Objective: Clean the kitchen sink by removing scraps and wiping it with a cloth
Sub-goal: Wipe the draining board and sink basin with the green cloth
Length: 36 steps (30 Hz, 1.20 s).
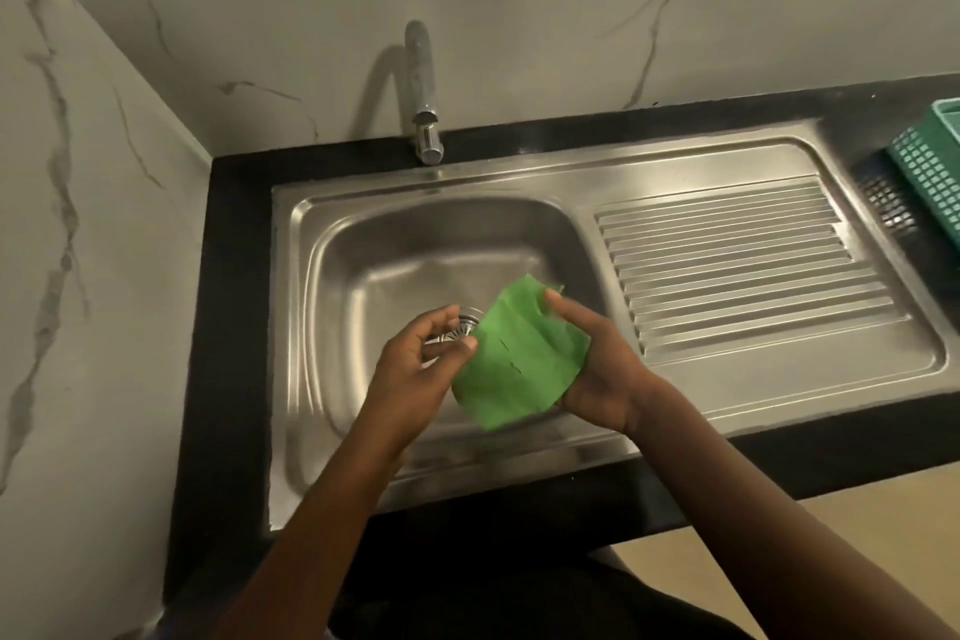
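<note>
Both hands hold a green cloth (519, 359) in the air over the steel sink (332, 286), above the near right part of the bowl and partly covering the view of the drain strainer (462, 325). The right hand (602, 369) has its grip closed on the cloth's right side, thumb lying over the top and fingers underneath, so that the sheet is carried on the palm. The left hand (415, 369) pinches the cloth's left edge between thumb and fingertips, the other fingers curled loosely. Held this way, from two sides, the cloth is stretched fairly flat, which looks like spreading or folding it into a pad before it is pressed to the metal; that is a judgement, not something shown. Keeping it over the bowl would let any drips fall into the sink and not onto the black table (234, 327). No scraps can be made out in the bowl, which looks bare, so the wiping step seems to be the one in hand. The tap (423, 94) stands at the back rim with its spout over the bowl and no water running. A green plastic basket (930, 166) sits at the far right, beyond the ribbed drainboard (737, 265), well apart from the hands. No brand, label or writing can be read anywhere; faint dark marks on the cloth are not legible as text.
</note>
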Tool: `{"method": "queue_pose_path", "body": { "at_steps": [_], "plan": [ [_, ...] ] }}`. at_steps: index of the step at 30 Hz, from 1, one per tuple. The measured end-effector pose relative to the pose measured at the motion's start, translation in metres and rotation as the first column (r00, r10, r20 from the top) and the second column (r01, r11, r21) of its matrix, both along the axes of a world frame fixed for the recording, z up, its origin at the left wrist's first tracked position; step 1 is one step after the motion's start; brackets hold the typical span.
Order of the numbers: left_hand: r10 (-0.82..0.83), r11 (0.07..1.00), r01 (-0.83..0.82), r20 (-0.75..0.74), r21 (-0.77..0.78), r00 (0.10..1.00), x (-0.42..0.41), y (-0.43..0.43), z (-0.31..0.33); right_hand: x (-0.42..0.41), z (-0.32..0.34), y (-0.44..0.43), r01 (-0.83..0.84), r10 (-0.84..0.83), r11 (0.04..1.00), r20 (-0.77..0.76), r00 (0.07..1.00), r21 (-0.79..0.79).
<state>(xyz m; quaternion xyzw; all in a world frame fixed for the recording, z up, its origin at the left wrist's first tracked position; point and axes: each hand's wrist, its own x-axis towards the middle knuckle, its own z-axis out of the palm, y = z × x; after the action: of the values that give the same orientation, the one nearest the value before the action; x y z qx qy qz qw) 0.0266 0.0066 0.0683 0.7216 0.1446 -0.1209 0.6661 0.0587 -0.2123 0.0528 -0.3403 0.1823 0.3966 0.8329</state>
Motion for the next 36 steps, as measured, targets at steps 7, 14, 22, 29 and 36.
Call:
{"method": "queue_pose_path", "body": {
  "at_steps": [7,14,22,29,36],
  "plan": [
    [-0.083,0.996,0.084,-0.028,0.018,0.996,-0.015,-0.048,0.011,-0.023,0.026,-0.03,-0.12,0.134,0.986,0.12,0.984,-0.117],
    [-0.032,0.986,0.018,0.08,0.166,0.996,-0.044,-0.086,0.024,-0.041,0.041,-0.072,-0.033,0.044,0.994,0.109,0.993,-0.105],
    [0.179,0.984,-0.181,0.076,0.009,0.981,-0.071,-0.136,0.026,-0.075,0.035,-0.11,0.04,-0.05,0.998,0.242,0.969,0.046],
    [0.0,1.0,0.0,0.04,0.004,0.999,-0.063,-0.16,0.031,-0.094,0.055,-0.14,0.163,-0.077,0.961,0.35,0.934,-0.225],
    [-0.165,0.986,0.167,0.077,-0.02,0.983,-0.051,-0.187,0.032,-0.121,0.077,-0.173,0.293,-0.154,0.904,0.403,0.902,-0.31]
  ]
}}
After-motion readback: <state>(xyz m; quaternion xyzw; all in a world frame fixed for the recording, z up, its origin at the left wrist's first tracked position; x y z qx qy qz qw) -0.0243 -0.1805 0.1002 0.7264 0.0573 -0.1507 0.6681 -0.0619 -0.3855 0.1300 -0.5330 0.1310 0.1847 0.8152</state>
